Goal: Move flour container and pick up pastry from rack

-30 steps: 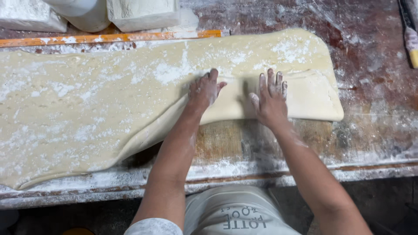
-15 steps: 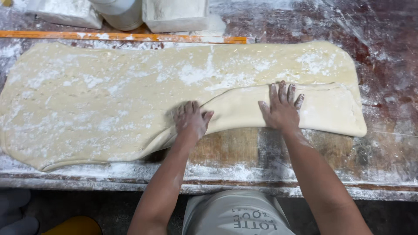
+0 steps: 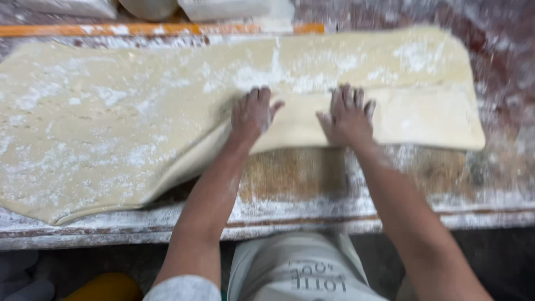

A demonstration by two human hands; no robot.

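Left hand (image 3: 252, 114) and right hand (image 3: 348, 116), both spread flat, press the folded flap of floured dough (image 3: 139, 122) near the surface's (image 3: 290, 178) front edge

A pale cream dough sheet (image 3: 167, 111), speckled with white flour, is spread over a reddish-brown worktable (image 3: 501, 184) edged by an orange strip (image 3: 111, 29).

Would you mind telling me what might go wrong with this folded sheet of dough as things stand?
The dough sheet runs close to the near table edge at its left corner, so it might sag over the side. Both hands, left hand and right hand, press flat on the folded flap; uneven pressure may thin it or trap air. Loose flour under the fold could stop the layers bonding.
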